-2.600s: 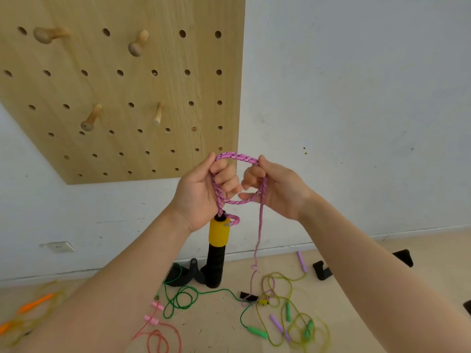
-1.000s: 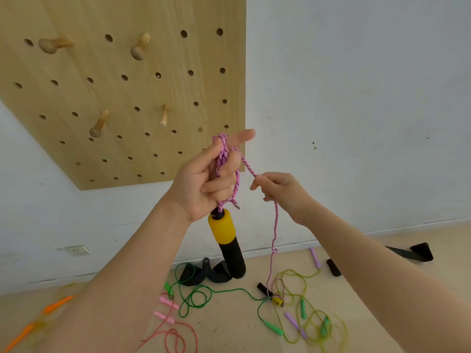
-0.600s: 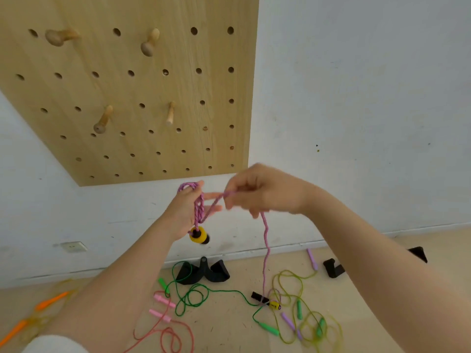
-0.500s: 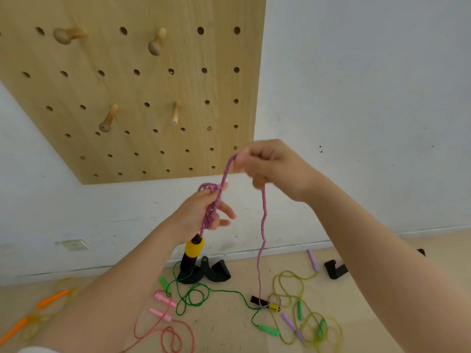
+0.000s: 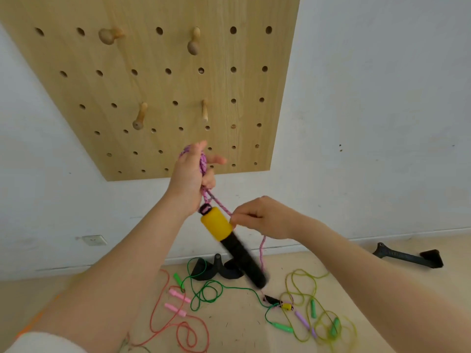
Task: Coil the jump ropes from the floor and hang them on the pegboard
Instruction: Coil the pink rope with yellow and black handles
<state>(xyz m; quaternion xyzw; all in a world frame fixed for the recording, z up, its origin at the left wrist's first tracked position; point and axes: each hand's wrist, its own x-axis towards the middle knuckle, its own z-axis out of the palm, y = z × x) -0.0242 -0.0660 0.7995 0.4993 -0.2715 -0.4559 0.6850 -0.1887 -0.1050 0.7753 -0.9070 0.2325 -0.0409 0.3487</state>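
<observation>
A white wall carries a light wooden pegboard [image 5: 178, 80] full of round holes, with four wooden pegs [image 5: 139, 116] standing out of it, and a pale floor [image 5: 237, 324] runs along the wall's foot.

In front of the pegboard's lower edge, the left hand [image 5: 190, 178] grips a bunch of loops of the pink braided jump rope [image 5: 203, 164], fingers curled round the strands with the forefinger stretched out toward the board. From under that fist the rope's yellow and black handle [image 5: 230, 244] hangs tilted, its black end pointing down and to the right, blurred. Just beside the yellow part, the right hand [image 5: 265, 217] pinches one strand of the same pink rope between thumb and curled fingers; from there the strand drops to the floor, where its other yellow and black handle [image 5: 280, 303] lies.

Near the wall on the floor lie a green rope [image 5: 206, 293], a red rope with pink handles [image 5: 178, 301] toward the left, and a tangle of yellow-green rope [image 5: 328, 324] with green and purple handles to the right. Two black objects [image 5: 214, 268] rest at the wall's foot behind the hanging handle, and another black piece [image 5: 407, 257] lies farther right. A wall socket [image 5: 93, 240] sits low on the left.
</observation>
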